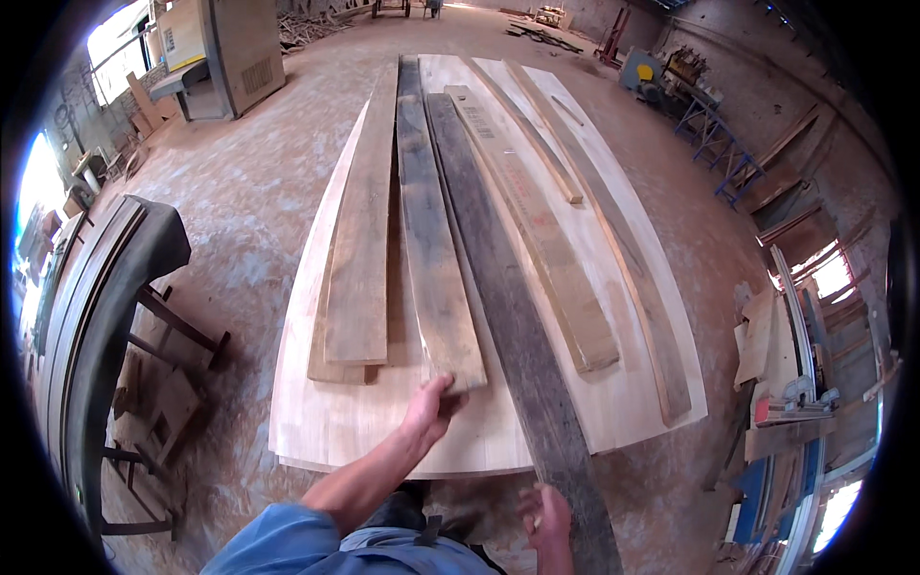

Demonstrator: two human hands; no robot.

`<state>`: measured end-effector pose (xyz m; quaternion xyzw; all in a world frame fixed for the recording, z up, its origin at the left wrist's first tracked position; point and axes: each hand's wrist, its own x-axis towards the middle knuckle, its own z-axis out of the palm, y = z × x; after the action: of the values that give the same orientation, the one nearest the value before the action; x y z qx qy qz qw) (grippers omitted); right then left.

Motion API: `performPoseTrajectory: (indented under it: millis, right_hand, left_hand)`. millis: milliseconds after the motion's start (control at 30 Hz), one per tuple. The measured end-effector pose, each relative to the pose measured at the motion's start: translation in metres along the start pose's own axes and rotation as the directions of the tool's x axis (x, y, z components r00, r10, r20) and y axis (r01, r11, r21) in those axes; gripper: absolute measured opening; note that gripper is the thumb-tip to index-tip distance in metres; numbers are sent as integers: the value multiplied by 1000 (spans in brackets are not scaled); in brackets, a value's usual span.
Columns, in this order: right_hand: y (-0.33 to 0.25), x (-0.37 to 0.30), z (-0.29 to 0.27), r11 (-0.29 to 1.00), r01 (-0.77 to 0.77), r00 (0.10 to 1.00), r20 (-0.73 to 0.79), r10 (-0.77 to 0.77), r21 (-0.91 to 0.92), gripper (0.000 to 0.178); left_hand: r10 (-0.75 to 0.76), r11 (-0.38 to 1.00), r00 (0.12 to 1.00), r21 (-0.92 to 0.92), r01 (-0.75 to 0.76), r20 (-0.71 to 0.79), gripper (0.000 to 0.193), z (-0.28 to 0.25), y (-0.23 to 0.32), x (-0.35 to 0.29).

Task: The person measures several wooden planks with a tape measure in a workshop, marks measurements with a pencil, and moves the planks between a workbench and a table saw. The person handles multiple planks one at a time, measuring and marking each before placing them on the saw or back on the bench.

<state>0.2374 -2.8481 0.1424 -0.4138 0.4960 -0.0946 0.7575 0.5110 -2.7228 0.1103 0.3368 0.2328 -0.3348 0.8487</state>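
Head view: a person's two bare hands work at the near edge of a broad pale wooden panel (374, 426), which carries several planks laid roughly lengthwise.

Left hand (431, 409): at the near end of a mottled grey-brown plank (427, 220), thumb on its top face at the left corner, fingers curled at the end; grip appears clamped on it. This plank lies on the panel, left of centre.

Right hand (546, 516): fingers curled, beside the left edge of a long dark plank (503, 278) that overhangs the panel's near edge. Hand slightly blurred; cannot tell whether it grips the wood.

Left of the grey-brown plank: a wide tan board (360, 268) on top of another, whose near end protrudes beneath. Right of the dark plank: a thick board with printed marks (533, 230), a narrow strip (525, 131), and a long slim board (628, 254) along the panel's right side.

Surroundings: dark-topped bench (159, 235) at left, boxy machine (244, 62) at far left, blue metal trestle (721, 153) at right, dusty reddish floor (225, 259).
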Motion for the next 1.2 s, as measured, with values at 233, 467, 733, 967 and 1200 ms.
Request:
performPoseTrajectory:
  millis: [233,467,733,967,1200]
  right_hand:
    - [-13,6,40,929,-1,912,381,152,-370,35]
    - [-8,-77,-31,649,486,853,478,-208,-585,36]
    - [-57,-179,-61,105,853,507,766,-395,-511,60]
    - [-94,-210,-57,-75,997,-25,809,-587,-23,66]
    - [-118,-216,-70,7,999,-22,716,-698,38,60]
  left_hand:
    - [-317,921,939,277,273,129,28,-53,-74,-132]
    - [-378,854,926,375,360,-29,38,-59,-129,-208]
    - [-136,971,991,198,134,-7,66,10,-158,-270]
    - [-100,988,949,-87,131,298,64,45,-112,-328]
    - [-23,966,772,-185,181,635,50,113,-51,-380]
